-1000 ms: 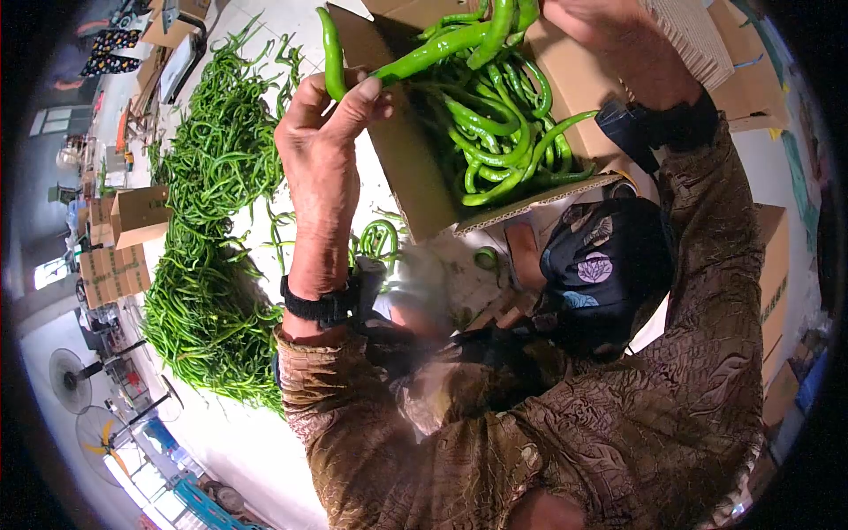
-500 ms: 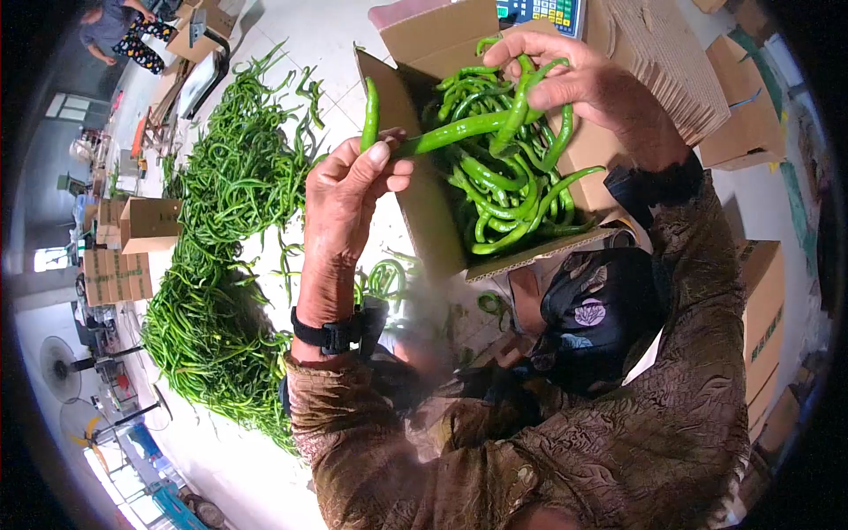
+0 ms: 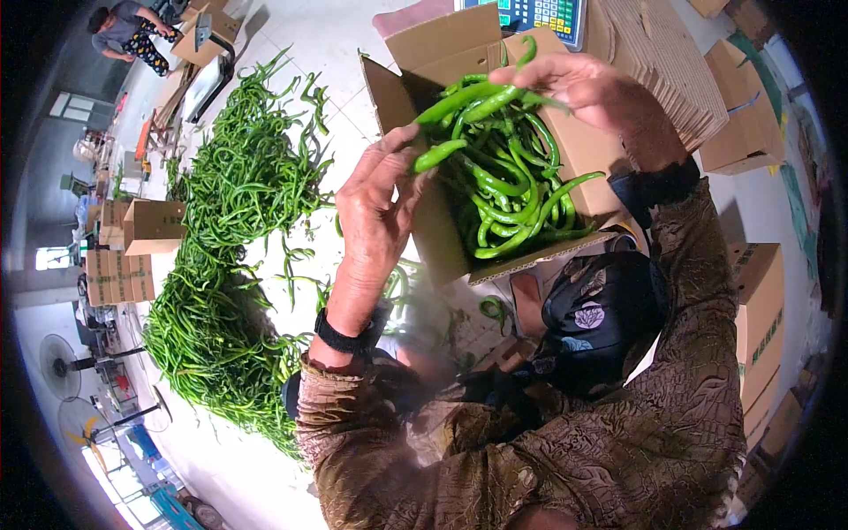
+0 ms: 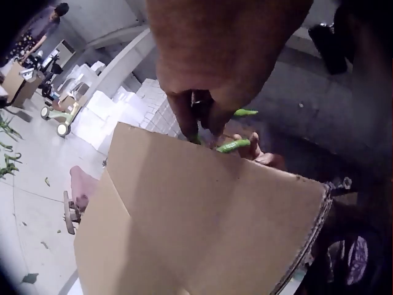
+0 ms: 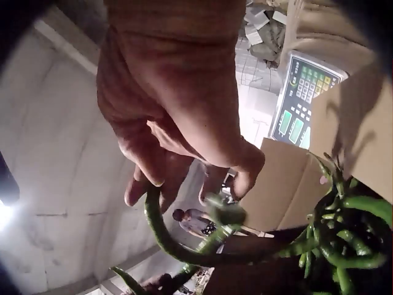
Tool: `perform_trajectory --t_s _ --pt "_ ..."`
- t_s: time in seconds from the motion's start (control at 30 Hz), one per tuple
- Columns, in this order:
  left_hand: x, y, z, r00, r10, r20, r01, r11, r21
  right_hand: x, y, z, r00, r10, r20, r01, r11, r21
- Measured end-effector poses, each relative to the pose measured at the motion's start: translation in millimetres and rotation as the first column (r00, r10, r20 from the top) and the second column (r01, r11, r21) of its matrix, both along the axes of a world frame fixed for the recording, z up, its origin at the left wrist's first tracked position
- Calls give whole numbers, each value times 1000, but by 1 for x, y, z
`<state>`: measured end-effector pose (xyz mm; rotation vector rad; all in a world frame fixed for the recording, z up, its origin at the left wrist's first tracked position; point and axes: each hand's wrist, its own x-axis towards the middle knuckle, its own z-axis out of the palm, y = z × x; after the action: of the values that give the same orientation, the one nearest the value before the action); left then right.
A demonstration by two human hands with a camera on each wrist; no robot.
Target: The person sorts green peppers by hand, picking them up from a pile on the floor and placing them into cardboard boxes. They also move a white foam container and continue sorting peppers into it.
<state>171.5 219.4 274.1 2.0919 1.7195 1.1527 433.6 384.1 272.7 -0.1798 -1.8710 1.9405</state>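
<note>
Long green chili peppers (image 3: 512,188) fill an open cardboard box (image 3: 442,231) in front of me. Over its left side my left hand (image 3: 378,194) pinches green peppers, one tip (image 3: 439,156) poking out past the fingers. My right hand (image 3: 590,95) is above the box's far right part, thumb and fingers on peppers that bridge toward the left hand. In the right wrist view a curved pepper (image 5: 161,230) hangs from the fingertips, and a blurred one lies near the thumb. A box flap (image 4: 184,203) hides part of the left fingers in the left wrist view.
A large heap of green peppers (image 3: 221,327) covers the floor to the left. Behind the box stands a scale with a keypad (image 3: 552,19). Flattened cardboard (image 3: 649,66) is stacked at right, near more boxes (image 3: 746,106). Another person (image 3: 132,35) is at far left.
Both hands came down and over the box as the view shifted. The left hand moved right, closer to the right hand, and the pepper tip that stood upright now points right.
</note>
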Motion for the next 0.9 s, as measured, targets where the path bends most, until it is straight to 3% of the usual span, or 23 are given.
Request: perform_trajectory --t_s 0.03,0.13,0.2,0.27,0.3,0.33,0.43,0.47,0.53,0.57,0.6,0.67,0.73,0.8,0.87,0.9 --pt "-1 0 -1 1000 -1 0 1 1000 -1 6 -1 -1 987 -133 94 137 990 -44" --pt "-4 2 -8 996 18 85 -14 999 -50 13 -2 15 991 -137 9 137 990 -41" --pt "-4 4 -11 993 114 -19 -110 982 150 4 -11 24 982 -186 -42 186 982 -19" --pt "-1 6 -4 975 195 108 -212 962 171 -10 -32 43 862 -484 152 381 815 437" --pt "-3 7 1 972 215 91 -230 953 200 -21 -36 37 891 -454 -10 405 783 473" --pt "-8 9 5 969 236 75 -247 941 230 -28 -40 39 891 -453 -11 404 783 472" --pt "-17 6 3 950 207 234 -272 918 290 -47 -49 37 849 -480 -220 422 367 829" --pt "-17 1 6 938 214 273 -290 916 279 -49 -43 16 847 -485 -215 424 376 824" --pt "-19 -9 7 929 248 275 -319 912 258 -56 -26 -32 880 -466 -92 268 328 906" --pt "-22 -13 6 944 247 218 -300 918 260 -56 -29 -26 877 -391 280 -61 488 871" --pt "-24 -19 5 955 249 160 -284 924 256 -58 -33 -35 869 -293 399 -175 572 801" --pt "-18 -32 3 949 262 174 -288 947 142 -61 -60 -38 828 -218 516 -281 636 719" --pt "-10 -39 -2 966 236 105 -248 961 123 -66 -81 -42 709 -303 636 -464 478 745" --pt "-7 -40 -9 974 201 -107 -185 973 138 -64 -81 -71 785 -424 451 -414 181 892" --pt "6 -41 -9 987 163 -7 -163 987 9 -62 -64 -75 710 -482 514 -419 298 858" --pt "8 -41 -9 983 148 -108 -149 989 -8 -55 -55 -77 753 -510 416 -328 258 909"
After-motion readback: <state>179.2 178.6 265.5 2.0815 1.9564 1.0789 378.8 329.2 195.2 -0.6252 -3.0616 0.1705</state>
